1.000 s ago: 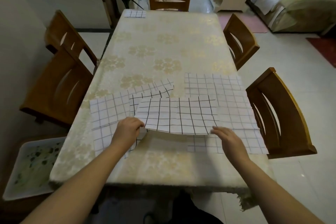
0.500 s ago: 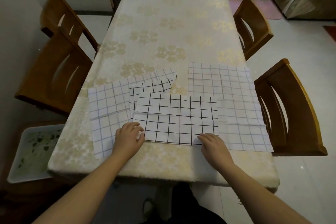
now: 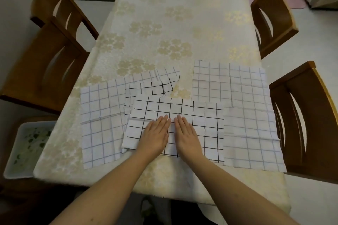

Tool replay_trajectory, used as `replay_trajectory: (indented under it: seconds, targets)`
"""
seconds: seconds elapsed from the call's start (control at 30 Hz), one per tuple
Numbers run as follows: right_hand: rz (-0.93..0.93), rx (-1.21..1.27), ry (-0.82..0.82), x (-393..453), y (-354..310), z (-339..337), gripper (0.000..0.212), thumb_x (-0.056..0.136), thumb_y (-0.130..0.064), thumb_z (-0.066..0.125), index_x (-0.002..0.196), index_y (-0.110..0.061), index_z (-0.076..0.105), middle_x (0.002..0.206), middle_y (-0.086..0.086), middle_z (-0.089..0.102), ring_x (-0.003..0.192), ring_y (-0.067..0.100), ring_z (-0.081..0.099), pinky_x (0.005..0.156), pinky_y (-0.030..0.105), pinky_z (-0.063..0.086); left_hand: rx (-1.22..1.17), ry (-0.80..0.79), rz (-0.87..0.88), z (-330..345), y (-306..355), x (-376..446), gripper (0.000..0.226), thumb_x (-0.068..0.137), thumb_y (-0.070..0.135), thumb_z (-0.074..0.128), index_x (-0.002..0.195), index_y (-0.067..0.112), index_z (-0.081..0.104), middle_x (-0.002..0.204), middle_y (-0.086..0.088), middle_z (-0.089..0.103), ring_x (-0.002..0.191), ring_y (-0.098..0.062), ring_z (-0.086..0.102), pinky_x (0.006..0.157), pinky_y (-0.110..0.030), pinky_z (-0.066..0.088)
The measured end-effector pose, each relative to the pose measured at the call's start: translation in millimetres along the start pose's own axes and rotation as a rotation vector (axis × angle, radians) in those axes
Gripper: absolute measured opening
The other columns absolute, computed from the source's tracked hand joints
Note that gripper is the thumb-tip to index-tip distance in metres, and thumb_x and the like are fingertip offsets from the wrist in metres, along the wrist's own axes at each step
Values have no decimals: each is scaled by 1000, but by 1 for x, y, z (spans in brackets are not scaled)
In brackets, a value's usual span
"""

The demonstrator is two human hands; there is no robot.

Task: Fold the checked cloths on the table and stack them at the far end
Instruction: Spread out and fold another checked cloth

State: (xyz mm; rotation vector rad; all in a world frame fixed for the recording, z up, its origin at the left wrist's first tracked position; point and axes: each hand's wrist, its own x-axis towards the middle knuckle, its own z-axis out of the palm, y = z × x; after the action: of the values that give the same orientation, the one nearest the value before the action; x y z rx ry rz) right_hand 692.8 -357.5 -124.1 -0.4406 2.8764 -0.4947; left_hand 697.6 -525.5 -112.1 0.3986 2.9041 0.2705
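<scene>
- Left hand (image 3: 155, 134) lies flat, fingers straight, pressing the folded white cloth with bold black checks (image 3: 199, 120)
- Right hand (image 3: 186, 135) flat beside it, same cloth
- Cloth rests near the worktop (image 3: 182, 23) front edge

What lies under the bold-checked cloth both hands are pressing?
The bold-checked cloth overlaps another dark-checked cloth and the pale cloth. Anything beneath its middle is hidden.

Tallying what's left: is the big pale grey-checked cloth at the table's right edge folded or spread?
Spread. The pale grey-checked cloth lies flat in a single layer, only crease lines crossing it, no doubled edge visible.
</scene>
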Motion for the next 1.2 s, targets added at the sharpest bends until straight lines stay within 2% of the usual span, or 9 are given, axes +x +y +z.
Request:
replay_trajectory:
  seconds: [0.1,0.27,0.37,0.6,0.73,0.9,0.97,1.07,1.2]
  targets:
    - [53,-71,-44,4,9,2,60,98,-45,27,152,-19,30,159,4,27,147,22,24,116,44,12,25,-36,-7,12,-4,1,58,100,46,26,152,22,32,159,1,29,146,-18,28,116,-39,16]
    - [136,-140,-69,-7,53,-10,71,94,-67,15,155,-35,-2,162,-6,-13,149,15,-14,119,42,-9,78,-57,-126,13,-15,-3,66,96,66,17,155,40,3,164,7,-4,151,-19,-6,119,-53,2]
    - [180,-169,-89,-13,80,-24,72,94,-70,14,154,-37,-7,161,-7,-20,148,13,-20,119,41,-11,108,-64,-179,11,-31,-7,73,91,75,12,153,42,-6,163,6,-13,150,-23,-12,118,-57,-3]
    - [162,-155,-93,-17,95,-33,73,93,-70,12,154,-36,-8,162,-5,-18,148,14,-20,120,42,-8,61,-62,-182,5,-48,-11,69,92,72,7,154,43,-1,164,4,-10,151,-20,-12,119,-55,-2]
    - [155,-147,-105,-16,95,-34,73,93,-70,10,154,-35,-9,162,-4,-19,148,15,-22,120,42,-10,-102,30,-255,-5,-53,-6,64,96,61,17,153,33,24,163,0,17,150,-20,10,120,-49,7]
    - [205,-38,-62,-12,81,-38,72,93,-64,7,155,-30,-4,163,-4,-14,148,14,-20,119,37,-15,-334,304,-641,-27,-67,-7,41,96,33,57,133,18,54,130,-7,57,118,-28,52,98,-47,39]
    - [224,43,1,-8,68,-40,71,94,-57,11,156,-24,3,164,-4,-7,149,13,-14,120,35,-13,-426,295,-790,-30,-72,-7,37,96,40,56,125,18,57,119,-6,60,104,-27,58,90,-44,45]
    - [145,51,31,-7,45,-40,66,95,-45,16,155,-19,16,163,0,12,151,17,3,121,36,-3,-470,179,-960,-31,-78,-5,40,94,51,55,117,18,58,118,-6,59,102,-27,59,92,-49,47]
    - [3,9,-47,-17,20,-28,64,95,-41,16,154,-17,23,161,2,23,149,20,13,120,38,4,-472,69,-997,-35,-83,4,37,93,50,57,110,18,61,119,-7,59,105,-29,59,91,-49,48]
